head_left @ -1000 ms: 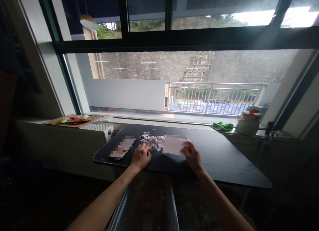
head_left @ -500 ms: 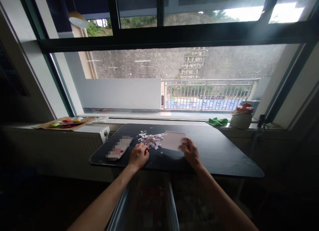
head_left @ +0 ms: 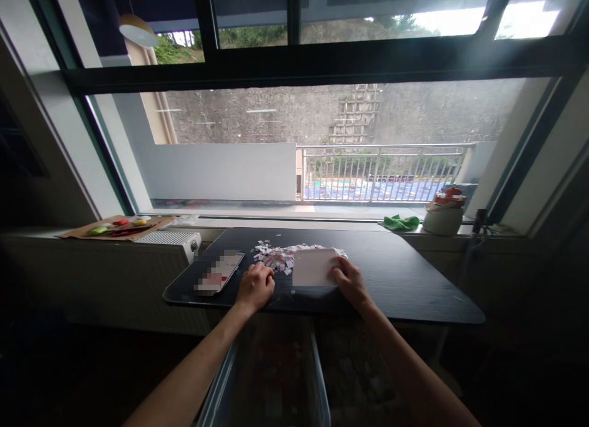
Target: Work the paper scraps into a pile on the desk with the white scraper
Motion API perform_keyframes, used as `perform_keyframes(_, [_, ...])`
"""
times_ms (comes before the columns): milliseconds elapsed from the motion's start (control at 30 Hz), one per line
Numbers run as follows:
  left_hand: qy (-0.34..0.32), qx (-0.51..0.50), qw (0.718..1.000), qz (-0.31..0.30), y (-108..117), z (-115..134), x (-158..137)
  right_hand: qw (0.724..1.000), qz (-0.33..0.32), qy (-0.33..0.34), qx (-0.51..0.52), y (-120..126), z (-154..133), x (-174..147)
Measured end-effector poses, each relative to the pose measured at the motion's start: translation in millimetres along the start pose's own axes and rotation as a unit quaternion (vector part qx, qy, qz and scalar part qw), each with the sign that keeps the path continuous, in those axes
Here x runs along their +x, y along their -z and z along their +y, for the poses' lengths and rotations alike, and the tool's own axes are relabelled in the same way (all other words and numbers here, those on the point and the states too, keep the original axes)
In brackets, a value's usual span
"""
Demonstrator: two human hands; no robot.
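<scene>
My right hand [head_left: 350, 280] grips the right edge of a pale, flat rectangular board [head_left: 313, 269], thumb in front. The board is tilted up over the black table, and I cannot tell whether it is a card or a shallow lid. Behind it and to its left lies a heap of small torn paper scraps [head_left: 276, 256], white and pinkish. My left hand [head_left: 256, 287] rests near the front edge with its fingers curled in; whatever they hold, if anything, is hidden. Left of that hand lies a slim flat object [head_left: 225, 270], partly blurred out by pixelation.
Below the table [head_left: 405, 280] front stands a clear plastic bin [head_left: 322, 378], its contents too dark to make out. A green cloth [head_left: 399, 223] and a pale pot [head_left: 442, 219] are on the sill at right. A cardboard sheet [head_left: 73, 232] with colourful items lies above the radiator [head_left: 170, 238].
My right hand has brought the board slightly left and nearer to me. More paper scraps now show behind its top edge, to the right. My left hand stays in place.
</scene>
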State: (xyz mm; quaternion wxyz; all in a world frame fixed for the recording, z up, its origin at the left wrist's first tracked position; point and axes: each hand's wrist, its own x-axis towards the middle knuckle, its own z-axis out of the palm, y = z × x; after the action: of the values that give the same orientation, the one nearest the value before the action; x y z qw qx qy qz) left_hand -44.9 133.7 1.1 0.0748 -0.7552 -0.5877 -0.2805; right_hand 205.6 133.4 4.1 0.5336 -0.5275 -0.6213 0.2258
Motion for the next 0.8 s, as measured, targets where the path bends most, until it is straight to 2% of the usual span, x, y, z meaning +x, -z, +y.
perform_keyframes(133, [0.005,0.001,1.000,-0.005,0.7,0.8,0.2,0.999,0.043,-0.029,-0.015,0.6,1.2,0.6])
perform_keyframes(233, [0.008,-0.001,1.000,-0.008,0.4,1.1,0.6,1.000,0.008,-0.024,0.003,-0.6,2.6,-0.1])
perform_keyframes(367, [0.008,-0.001,1.000,-0.001,-0.9,0.8,0.7,0.994,-0.074,-0.001,0.083,-3.0,1.8,-1.5])
perform_keyframes(467, [0.007,-0.002,1.000,0.002,-1.0,0.7,0.3,0.992,-0.068,-0.004,0.109,-3.5,1.0,-1.4])
perform_keyframes(600, [0.005,-0.001,1.000,0.000,-0.3,1.0,0.3,0.996,-0.037,-0.011,0.082,-3.1,0.3,-1.0])
perform_keyframes(800, [0.005,0.003,1.000,0.003,-1.3,0.5,0.7,0.983,-0.129,-0.014,0.130,-2.9,-6.3,-3.4])
